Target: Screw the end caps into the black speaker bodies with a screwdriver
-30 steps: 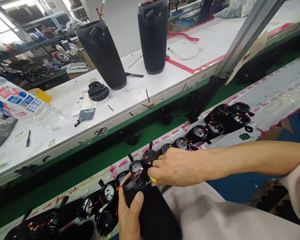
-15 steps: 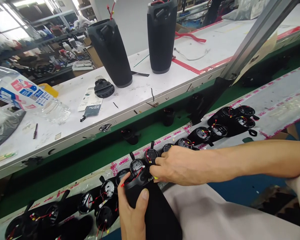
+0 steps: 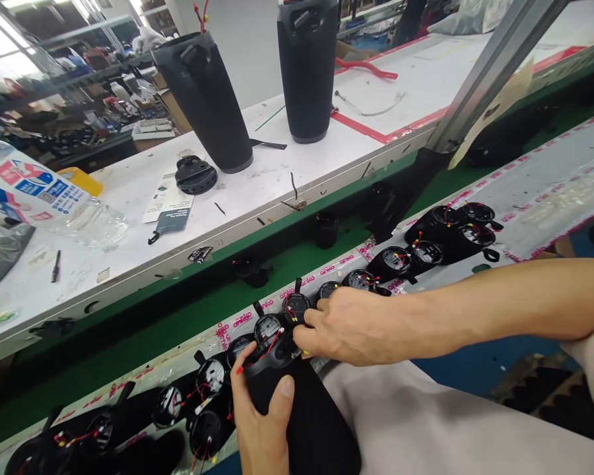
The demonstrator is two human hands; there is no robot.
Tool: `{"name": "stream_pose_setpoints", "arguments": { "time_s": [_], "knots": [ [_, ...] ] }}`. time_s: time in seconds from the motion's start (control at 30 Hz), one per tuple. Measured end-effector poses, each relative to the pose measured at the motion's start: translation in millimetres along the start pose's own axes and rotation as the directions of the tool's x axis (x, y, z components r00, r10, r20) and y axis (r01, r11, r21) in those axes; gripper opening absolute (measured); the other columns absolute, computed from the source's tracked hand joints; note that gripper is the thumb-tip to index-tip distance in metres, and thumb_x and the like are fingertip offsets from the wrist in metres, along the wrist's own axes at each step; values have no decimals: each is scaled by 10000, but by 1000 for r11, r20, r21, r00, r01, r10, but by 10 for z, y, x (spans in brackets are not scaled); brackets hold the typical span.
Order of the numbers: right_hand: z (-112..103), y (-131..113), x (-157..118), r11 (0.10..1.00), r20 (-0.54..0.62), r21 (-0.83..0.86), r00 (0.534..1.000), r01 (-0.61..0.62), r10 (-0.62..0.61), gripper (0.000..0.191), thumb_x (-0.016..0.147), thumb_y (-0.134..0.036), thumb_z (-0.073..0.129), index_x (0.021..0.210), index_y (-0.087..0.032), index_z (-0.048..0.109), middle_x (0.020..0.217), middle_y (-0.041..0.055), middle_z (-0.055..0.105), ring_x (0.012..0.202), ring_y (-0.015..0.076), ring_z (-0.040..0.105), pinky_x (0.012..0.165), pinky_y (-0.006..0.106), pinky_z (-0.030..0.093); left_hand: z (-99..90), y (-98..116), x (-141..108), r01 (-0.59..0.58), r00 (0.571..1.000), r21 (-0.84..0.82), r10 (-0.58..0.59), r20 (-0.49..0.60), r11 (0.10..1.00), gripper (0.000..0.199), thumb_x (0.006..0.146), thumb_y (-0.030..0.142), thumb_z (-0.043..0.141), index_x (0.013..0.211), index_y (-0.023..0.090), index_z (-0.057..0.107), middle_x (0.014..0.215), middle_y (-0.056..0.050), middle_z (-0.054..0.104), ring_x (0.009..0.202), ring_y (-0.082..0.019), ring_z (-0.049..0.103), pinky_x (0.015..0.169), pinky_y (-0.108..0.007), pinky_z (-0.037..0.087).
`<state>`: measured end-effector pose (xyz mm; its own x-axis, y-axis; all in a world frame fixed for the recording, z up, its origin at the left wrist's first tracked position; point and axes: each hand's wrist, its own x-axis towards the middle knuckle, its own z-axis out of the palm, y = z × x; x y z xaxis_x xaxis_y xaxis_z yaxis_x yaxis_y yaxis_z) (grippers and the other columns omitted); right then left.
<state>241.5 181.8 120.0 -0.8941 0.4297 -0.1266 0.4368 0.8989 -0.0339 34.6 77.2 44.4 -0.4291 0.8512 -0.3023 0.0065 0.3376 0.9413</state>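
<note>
A black fabric-covered cylindrical speaker housing [image 3: 321,422] leans against my lap, its rim tilted up and away from me. My left hand [image 3: 262,422] is wrapped round it near the rim, thumb on the near side. Red wires with a small connector [image 3: 240,370] stick out over the rim. At the right side of that rim is my right hand [image 3: 349,326], its fingers pinched together. A bit of yellow [image 3: 305,355] shows under the fingertips; what they hold is mostly hidden. Just beyond lies an open housing [image 3: 296,307] with red wires inside.
Several similar housings [image 3: 396,261] lie along a plastic-covered ledge. On the white bench [image 3: 257,188] are two upright housings [image 3: 307,72] [image 3: 202,99], a black round cap [image 3: 196,175], tags [image 3: 173,221] and a plastic bottle [image 3: 44,191]. A metal post [image 3: 499,72] rises at right.
The view has shifted slightly, so the bench and its objects appear a little further left. Both hands keep nearly the same places on the speaker housing.
</note>
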Motion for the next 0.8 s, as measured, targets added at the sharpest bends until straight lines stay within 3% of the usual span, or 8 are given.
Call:
{"name": "stream_pose_setpoints", "arguments": {
  "time_s": [0.3, 0.4, 0.53, 0.8],
  "knots": [
    [52, 35, 49, 999, 25, 23, 998, 49, -50, 225, 1204, -320, 455, 1116, -175, 603, 832, 37, 686, 617, 182, 602, 493, 360, 168, -14, 14, -2, 12, 1000, 9, -13, 23, 1000, 781, 722, 597, 932, 1391, 268, 697, 1266, -107, 763, 1269, -410, 698, 1201, -614, 485],
    [23, 26, 33, 997, 31, -20, 997, 69, -69, 144, 1163, -222, 477, 1126, -167, 605, 832, 42, 685, 612, 184, 587, 491, 365, 188, -19, 11, -5, 7, 999, 40, -8, 31, 999, 755, 746, 587, 922, 1392, 269, 695, 1278, -110, 759, 1257, -407, 699, 1214, -632, 462],
    [-23, 30, 28, 992, 31, 0, 992, 124, -124, 96, 1077, -115, 537, 1117, -155, 615, 769, 20, 654, 592, 183, 565, 496, 358, 226, -22, 2, -10, 59, 998, -8, -59, 22, 998, 754, 729, 549, 952, 1387, 278, 704, 1275, -104, 762, 1255, -399, 715, 1136, -561, 553],
    [76, 125, 174, 988, 50, 101, 991, 115, -120, 142, 1161, -256, 548, 1114, -161, 643, 787, 34, 717, 630, 191, 627, 518, 360, 222, 32, -54, 9, 153, 985, -106, -144, 92, 982, 873, 725, 618, 949, 1472, 270, 660, 1226, -104, 802, 1214, -378, 761, 1111, -505, 588]
  ]
}}
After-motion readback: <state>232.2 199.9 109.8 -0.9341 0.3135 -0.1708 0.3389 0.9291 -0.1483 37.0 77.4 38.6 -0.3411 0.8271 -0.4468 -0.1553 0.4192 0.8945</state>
